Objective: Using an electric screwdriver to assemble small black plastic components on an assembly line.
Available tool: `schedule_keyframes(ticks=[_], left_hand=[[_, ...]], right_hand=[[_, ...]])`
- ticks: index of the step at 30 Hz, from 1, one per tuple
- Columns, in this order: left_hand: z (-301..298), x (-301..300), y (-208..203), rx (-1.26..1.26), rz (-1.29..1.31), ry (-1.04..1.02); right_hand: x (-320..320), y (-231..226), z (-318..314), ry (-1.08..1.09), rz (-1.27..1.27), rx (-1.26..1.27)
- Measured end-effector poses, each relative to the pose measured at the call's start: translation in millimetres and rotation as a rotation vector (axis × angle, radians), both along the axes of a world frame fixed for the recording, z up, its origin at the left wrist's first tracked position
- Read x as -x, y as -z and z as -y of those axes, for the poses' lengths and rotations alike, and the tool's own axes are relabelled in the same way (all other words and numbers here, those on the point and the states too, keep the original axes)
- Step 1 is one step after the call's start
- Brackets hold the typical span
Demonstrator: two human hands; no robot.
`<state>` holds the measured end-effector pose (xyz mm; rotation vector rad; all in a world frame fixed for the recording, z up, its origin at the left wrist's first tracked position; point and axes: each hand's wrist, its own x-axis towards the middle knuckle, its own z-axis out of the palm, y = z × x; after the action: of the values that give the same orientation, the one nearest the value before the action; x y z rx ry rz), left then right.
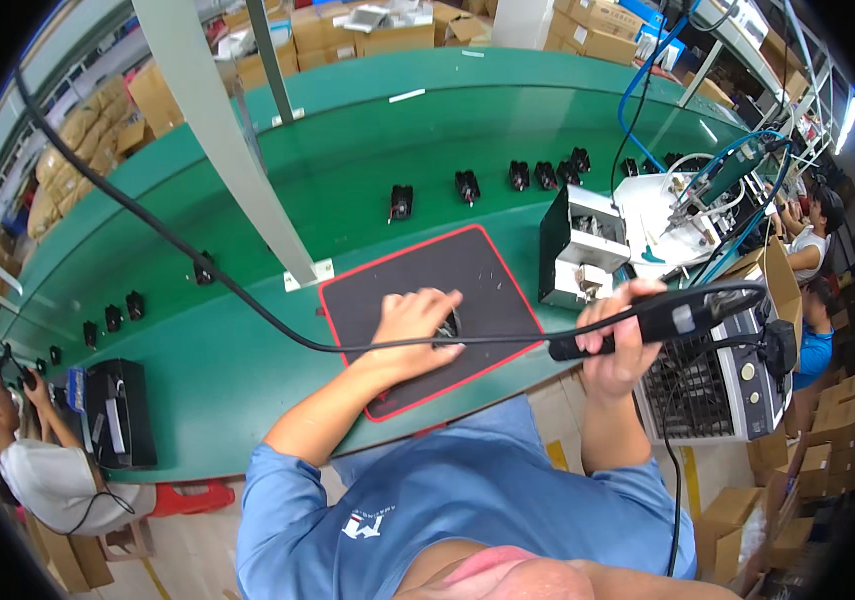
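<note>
A dark mat with a red border (487, 285) lies on the green bench. Over its middle, my left hand (412, 325) curls its fingers round a small black part (450, 326), pressed to the mat and mostly covered. To the right of the mat, my right hand (622, 345) grips a thick black corded tool (672, 318), shaped like an electric screwdriver, held up nearly level. Its tip cannot be made out. A black cable (207, 250) sweeps from the upper left across my left wrist to the tool.
Several small black units (401, 202) stand along the green bench (217, 400). A metal-and-black fixture box (577, 245) sits right of the mat. A white post (222, 140) rises behind it. A grilled machine (692, 395) stands at right. Co-workers (57, 470) sit at left and far right.
</note>
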<state>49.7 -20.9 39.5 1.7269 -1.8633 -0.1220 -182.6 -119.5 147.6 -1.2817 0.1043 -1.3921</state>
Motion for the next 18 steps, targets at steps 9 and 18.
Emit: schedule_keyframes(ticks=[9, 18], left_hand=[[100.1, -177.3, 7.6, -0.344, 0.357, -0.665], [126.5, -171.0, 2.4, -0.397, 0.294, -0.323]], right_hand=[[47.7, 36.0, -1.4, 0.054, -0.215, -0.171], [86.8, 50.7, 5.0, 0.169, -0.244, -0.321]])
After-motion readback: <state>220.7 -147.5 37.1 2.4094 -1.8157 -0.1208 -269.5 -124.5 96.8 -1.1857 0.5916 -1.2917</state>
